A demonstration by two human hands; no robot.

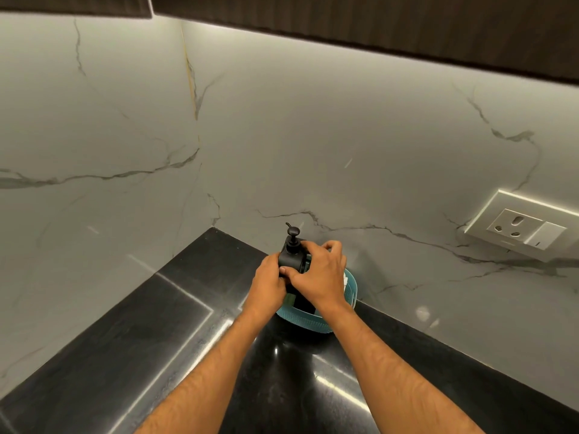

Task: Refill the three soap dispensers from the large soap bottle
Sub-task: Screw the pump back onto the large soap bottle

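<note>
Both hands, left (270,278) and right (318,272), gripped the black dispenser (291,256); felt rigid, probably slippery, so I held its body, not the pump.

Dispenser (289,255) in basket (316,322), counter (125,339) corner.

The soap dispenser (289,256) is matte black all over, pump head included. The basket (308,321) beneath it is teal-blue, its wall patterned with fine rows of small perforations; something white (347,281) shows at its far rim and a pale green patch (289,298) at its near side. The countertop (156,339) is glossy black with faint grey speckling and bright white streaks of reflected light. The wall (313,136) is pale grey-white marble with thin dark grey veins and 1 yellowish line at the corner seam. The socket plate (526,228) is white. The cabinet (407,23) above is dark brown with fine vertical grain.
</note>
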